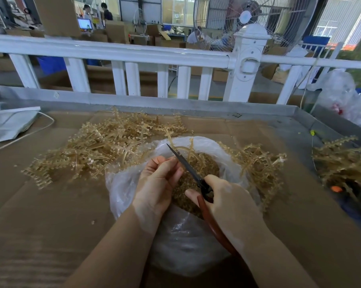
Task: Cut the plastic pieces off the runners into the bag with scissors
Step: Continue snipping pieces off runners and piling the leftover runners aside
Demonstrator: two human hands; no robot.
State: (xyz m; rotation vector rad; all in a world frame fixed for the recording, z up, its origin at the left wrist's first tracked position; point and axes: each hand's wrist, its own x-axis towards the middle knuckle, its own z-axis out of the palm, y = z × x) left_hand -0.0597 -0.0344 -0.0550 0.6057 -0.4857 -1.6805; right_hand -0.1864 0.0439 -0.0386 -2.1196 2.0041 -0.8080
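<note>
A: So, where does the runner (187,151) lie from the scissors (188,167)?

B: Just past the blades, over the mouth of the bag (134,183); the left hand (157,183) has its fingers curled round the runner's near end, so the stem rises far and slightly right; the blades run near-right to far-left, crossing it.

A: And the right hand (227,202)?

B: Closed round the reddish handles; the blades look nearly together, though I cannot tell whether they bite on anything; it is the hand that cuts, I judge, while the left feeds.

A: Where are the rest?

B: Cut pieces (196,175) fill the bag; uncut runners (105,146) are heaped on the desk (40,204) far left, more to the right (260,163).

A: Any writing?

B: None legible.
</note>
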